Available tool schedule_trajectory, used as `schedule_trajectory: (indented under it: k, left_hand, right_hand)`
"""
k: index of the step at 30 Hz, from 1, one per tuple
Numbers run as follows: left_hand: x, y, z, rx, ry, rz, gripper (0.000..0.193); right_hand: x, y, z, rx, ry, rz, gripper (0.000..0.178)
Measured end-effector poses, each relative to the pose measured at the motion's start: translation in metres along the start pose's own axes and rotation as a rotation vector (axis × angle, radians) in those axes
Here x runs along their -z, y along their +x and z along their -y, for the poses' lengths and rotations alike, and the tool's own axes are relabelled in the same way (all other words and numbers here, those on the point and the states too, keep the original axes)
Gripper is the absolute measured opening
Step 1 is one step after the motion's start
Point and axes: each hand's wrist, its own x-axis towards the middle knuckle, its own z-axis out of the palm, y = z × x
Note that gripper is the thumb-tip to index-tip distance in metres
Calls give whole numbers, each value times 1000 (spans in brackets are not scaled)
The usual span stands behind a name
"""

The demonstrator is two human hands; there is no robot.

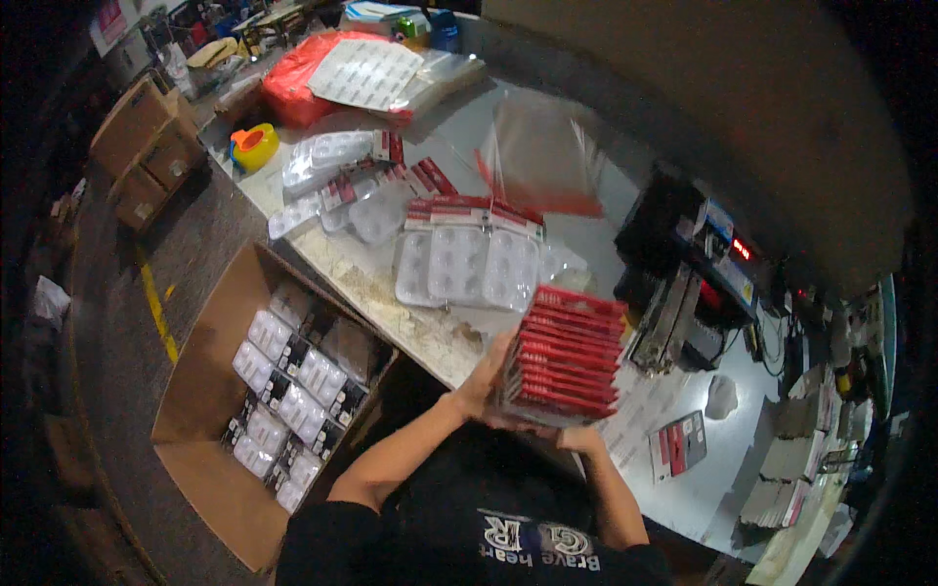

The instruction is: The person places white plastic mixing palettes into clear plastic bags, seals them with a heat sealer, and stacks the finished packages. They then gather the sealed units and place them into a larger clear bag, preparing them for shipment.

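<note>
In front of my body I hold a thick stack of red-edged packs [567, 356], tilted, their red card edges layered one over another. My left hand [484, 379] grips the stack's left side, its fingers partly hidden behind it. At the lower right corner, my right hand [581, 441] supports the stack from beneath, with most fingers out of sight. Just beyond, on the table [611, 254], lie clear blister packs with red header cards [459, 264]. More clear blister packs [332, 156] are piled farther back on the left.
An open carton [200, 410] holding several white blister packs stands at the left. Yellow tape [256, 146], a red plastic bag [288, 83] and clear bags [547, 151] lie on the table. Right of the stack are a device with a red display [728, 249], a loose card [679, 444] and stacked cards [787, 454].
</note>
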Motion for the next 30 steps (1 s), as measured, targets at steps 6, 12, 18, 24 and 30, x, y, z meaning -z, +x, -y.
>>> schedule_trajectory:
  k: [6, 12, 18, 24, 30]
  left_hand:
    - [-13, -19, -38, -30, -320, 54, 99]
    - [-48, -55, -71, 337, -323, -228, 47]
    - [-56, -61, -75, 384, -17, -173, 45]
    - [-64, -62, -87, 405, -483, -206, 47]
    - [-58, -70, -81, 404, -483, -248, 50]
  right_hand:
    - [-22, -13, 107, 256, -391, -264, 126]
    - [-37, -27, 153, 141, -185, -447, 57]
    - [-35, -38, 148, 170, -163, -578, 36]
    - [-36, -46, 152, 150, -102, -591, 34]
    - [-37, -48, 146, 106, -147, -575, 33]
